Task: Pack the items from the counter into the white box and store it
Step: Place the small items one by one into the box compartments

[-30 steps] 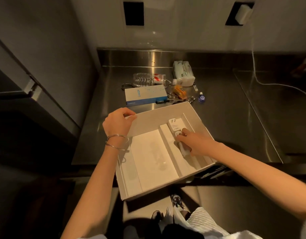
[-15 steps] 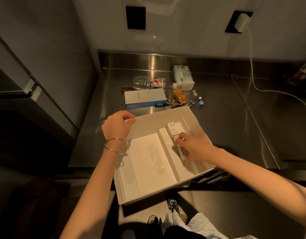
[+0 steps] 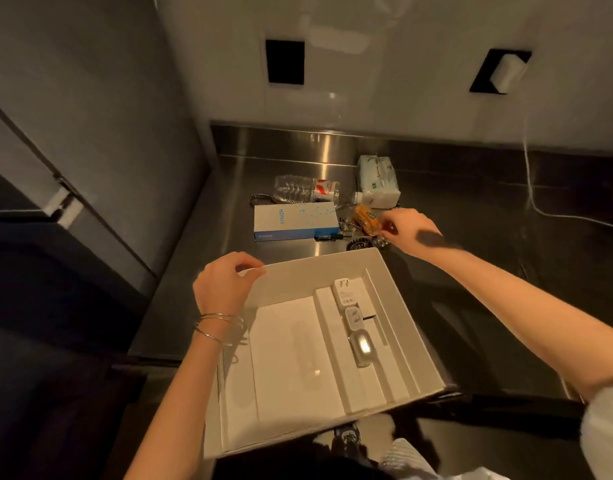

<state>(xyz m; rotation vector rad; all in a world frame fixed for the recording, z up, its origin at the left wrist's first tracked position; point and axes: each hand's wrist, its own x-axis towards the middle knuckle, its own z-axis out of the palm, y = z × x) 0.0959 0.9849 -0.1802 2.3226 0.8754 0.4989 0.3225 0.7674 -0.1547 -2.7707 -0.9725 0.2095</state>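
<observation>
The open white box (image 3: pixel 332 262) lies at the counter's front edge, overhanging it. My left hand (image 3: pixel 225 285) grips its far-left rim. In the box's right channel lie a white charger (image 3: pixel 344 292), a smaller white adapter (image 3: pixel 353 317) and a silver oval item (image 3: pixel 360 348). My right hand (image 3: pixel 410 230) is out over the counter behind the box. Its fingers curl down beside an orange packet (image 3: pixel 365 216), and what they touch is hidden. A blue-and-white Anker box (image 3: pixel 291 223), a clear water bottle (image 3: pixel 298 188) and a white tissue pack (image 3: pixel 376 181) lie further back.
A black pen (image 3: pixel 327 237) and a dark chain (image 3: pixel 358 243) lie just behind the box's far wall. A white cable (image 3: pixel 530 188) runs from a wall plug (image 3: pixel 507 72) down across the steel counter (image 3: pixel 471 209) on the right. A grey cabinet stands to the left.
My right hand has let go of the silver item, left the box and reached back to the small items by the orange packet. My left hand stays on the rim.
</observation>
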